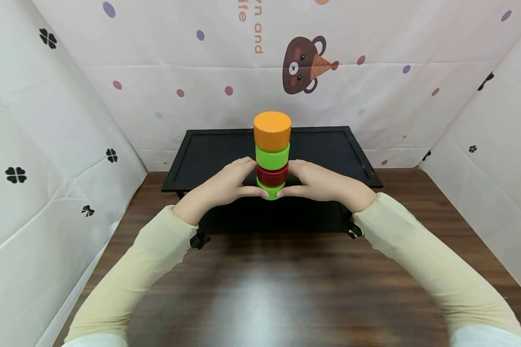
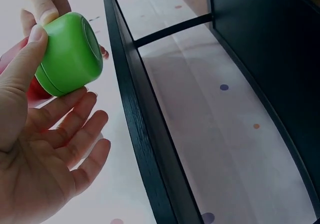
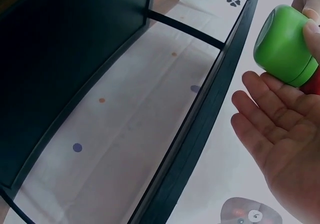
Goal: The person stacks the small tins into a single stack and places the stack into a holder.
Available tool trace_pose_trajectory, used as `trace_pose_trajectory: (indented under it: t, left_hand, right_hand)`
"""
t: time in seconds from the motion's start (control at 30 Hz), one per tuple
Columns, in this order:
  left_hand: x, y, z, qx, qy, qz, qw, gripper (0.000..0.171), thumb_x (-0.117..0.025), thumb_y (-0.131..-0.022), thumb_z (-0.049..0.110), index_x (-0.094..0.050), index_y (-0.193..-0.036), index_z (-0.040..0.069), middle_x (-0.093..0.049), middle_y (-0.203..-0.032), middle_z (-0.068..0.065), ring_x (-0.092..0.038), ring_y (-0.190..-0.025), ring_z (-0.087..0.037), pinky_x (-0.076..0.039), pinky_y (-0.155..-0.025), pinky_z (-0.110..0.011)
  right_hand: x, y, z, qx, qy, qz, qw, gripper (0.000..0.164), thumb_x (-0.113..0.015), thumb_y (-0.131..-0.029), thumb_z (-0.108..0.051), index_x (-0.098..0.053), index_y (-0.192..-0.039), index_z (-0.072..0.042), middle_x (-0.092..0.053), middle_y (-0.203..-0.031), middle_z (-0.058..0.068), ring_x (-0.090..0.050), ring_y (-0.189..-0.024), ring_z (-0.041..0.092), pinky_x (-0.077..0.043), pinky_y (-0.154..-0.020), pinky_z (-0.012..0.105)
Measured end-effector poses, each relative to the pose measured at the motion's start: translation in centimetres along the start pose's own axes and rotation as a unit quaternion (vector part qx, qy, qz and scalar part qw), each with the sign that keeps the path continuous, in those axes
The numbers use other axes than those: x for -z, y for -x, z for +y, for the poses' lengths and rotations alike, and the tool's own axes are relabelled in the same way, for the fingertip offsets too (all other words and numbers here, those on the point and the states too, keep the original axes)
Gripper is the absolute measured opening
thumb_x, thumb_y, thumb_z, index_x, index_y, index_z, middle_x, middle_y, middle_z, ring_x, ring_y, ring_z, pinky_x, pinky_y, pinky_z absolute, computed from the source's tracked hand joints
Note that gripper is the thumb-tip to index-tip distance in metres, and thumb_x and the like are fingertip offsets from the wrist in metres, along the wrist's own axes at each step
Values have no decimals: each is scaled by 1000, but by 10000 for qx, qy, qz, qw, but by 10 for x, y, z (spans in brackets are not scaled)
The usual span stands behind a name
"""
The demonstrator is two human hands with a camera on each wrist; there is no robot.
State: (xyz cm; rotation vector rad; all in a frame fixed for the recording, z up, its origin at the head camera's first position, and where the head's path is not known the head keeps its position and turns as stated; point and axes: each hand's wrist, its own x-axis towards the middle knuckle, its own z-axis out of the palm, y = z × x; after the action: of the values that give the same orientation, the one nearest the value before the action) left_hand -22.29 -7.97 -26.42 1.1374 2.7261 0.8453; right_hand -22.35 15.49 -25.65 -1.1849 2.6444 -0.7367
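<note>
A tall stack of round cup-like pieces is held upright between both hands in the head view. From the top come an orange piece point(image 1: 272, 132), a green piece point(image 1: 272, 158), a dark red piece point(image 1: 272, 176) and a lower green piece point(image 1: 271, 191). My left hand point(image 1: 227, 184) grips the stack's lower part from the left, thumb on the bottom green piece. From the right, my right hand point(image 1: 319, 183) grips it in the same manner. Both wrist views show the rounded base of the bottom green piece point(image 2: 72, 53) uncovered, with nothing supporting it from beneath.
Behind and around the stack stands a low black table point(image 1: 325, 144) with a raised rim. Its dark frame bars point(image 3: 195, 134) run close beside the hands in the wrist views. A brown wood-look surface point(image 1: 260, 284) lies in front; patterned white sheets point(image 1: 217, 48) hang around.
</note>
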Motion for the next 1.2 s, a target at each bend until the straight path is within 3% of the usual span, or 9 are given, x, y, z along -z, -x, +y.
trace_pose_trajectory:
  t: [0.93,1.2]
  left_hand:
    - [0,-25,-6,309,48,-103,9995,59,-73,-83,33,-51,-132,7,-57,-124,-9,-49,-118,-24,-39,-105,-41]
    - [1,-33,-8,244,55,-66,9997,56,-72,-84,30,-52,-131,7,-59,-123,-8,-49,-117,-23,-38,-105,-41]
  right_hand:
    - [8,-7,22,-69,-303,60,9995,50,-70,-87,-24,-52,-129,-4,-58,-126,10,-54,-117,22,-40,-105,44]
    - [12,-12,29,-170,-125,43,9998,51,-70,-87,-24,-52,-130,-2,-58,-128,12,-53,-120,25,-38,-106,46]
